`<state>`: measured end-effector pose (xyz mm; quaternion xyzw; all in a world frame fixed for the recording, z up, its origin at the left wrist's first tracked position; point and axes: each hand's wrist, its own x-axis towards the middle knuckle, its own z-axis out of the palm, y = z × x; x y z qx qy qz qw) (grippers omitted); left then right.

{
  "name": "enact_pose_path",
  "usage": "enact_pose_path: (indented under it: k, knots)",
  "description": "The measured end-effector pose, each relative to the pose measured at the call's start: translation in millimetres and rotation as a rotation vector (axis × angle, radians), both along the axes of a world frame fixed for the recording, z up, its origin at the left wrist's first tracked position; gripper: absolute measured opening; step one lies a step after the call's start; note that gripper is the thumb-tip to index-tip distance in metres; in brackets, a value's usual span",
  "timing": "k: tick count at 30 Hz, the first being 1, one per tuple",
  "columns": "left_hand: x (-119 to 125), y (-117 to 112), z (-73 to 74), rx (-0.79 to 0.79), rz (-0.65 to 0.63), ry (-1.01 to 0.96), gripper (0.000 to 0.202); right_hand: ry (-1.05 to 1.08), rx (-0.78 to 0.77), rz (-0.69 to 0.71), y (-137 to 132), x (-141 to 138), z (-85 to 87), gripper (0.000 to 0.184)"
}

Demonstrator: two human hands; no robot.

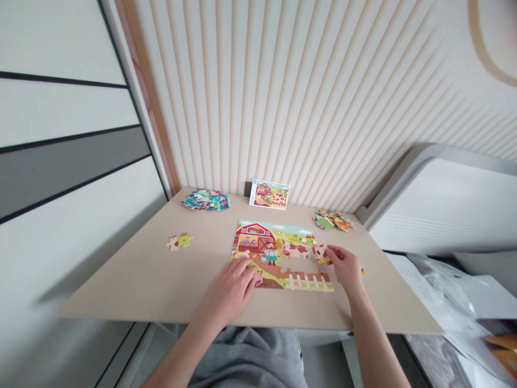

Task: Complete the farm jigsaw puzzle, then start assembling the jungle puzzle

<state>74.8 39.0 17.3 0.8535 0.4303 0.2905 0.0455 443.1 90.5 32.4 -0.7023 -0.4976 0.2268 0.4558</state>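
- While spread flat across the lower left of the partly built farm jigsaw puzzle [278, 253], left hand [232, 288] open and relaxed, grasping nothing that shows
- Right hand [343, 267] at the puzzle's 3 o'clock side, thumb and fingers closed on a cow-patterned piece [320, 253], right at the edge of the assembled part
- Puzzle itself at the middle of a beige board [121, 280], nearer the board's near edge; red barn at its 10 o'clock, white fence at its 5 o'clock, bare board showing through a gap right of centre
- Picture card [269, 194] of the same barn scene at 12 o'clock, propped near the wall
- Heap of loose puzzle pieces [205, 200] at 11 o'clock, a second heap of pieces [333, 220] at 1 o'clock, both well clear of the hands
- Two joined pieces [179, 241] alone at 9 o'clock
- One small piece [363, 272] just beside the right hand, at 3 o'clock
- Slatted white wall [307, 97] behind the board, white appliance [440, 205] at 2 o'clock, grey trousers [246, 361] at 6 o'clock
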Motion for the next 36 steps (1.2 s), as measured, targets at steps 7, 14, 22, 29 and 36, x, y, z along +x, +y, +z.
enact_pose_path:
  k: [7,14,22,29,36]
  knots:
    - [-0.2,0.8,-0.8,-0.014,0.024,0.019,0.022,-0.068,-0.053,0.039,16.2,4.4,-9.7,0.053]
    - [-0.8,2.5,-3.1,0.007,0.023,-0.003,0.023,-0.282,-0.077,0.012,12.2,-2.4,-18.3,0.040]
    - [-0.4,2.4,-1.8,-0.003,0.020,0.012,0.025,-0.536,-0.088,0.021,12.4,-8.7,-15.7,0.029]
    - [-0.8,3.1,-3.4,-0.009,0.022,0.031,0.024,-0.632,-0.069,0.047,10.0,-9.9,-16.7,0.032]
    - [-1.1,3.3,-4.0,0.022,0.020,0.007,0.023,-0.698,0.030,0.239,2.9,-11.8,-15.7,0.038]
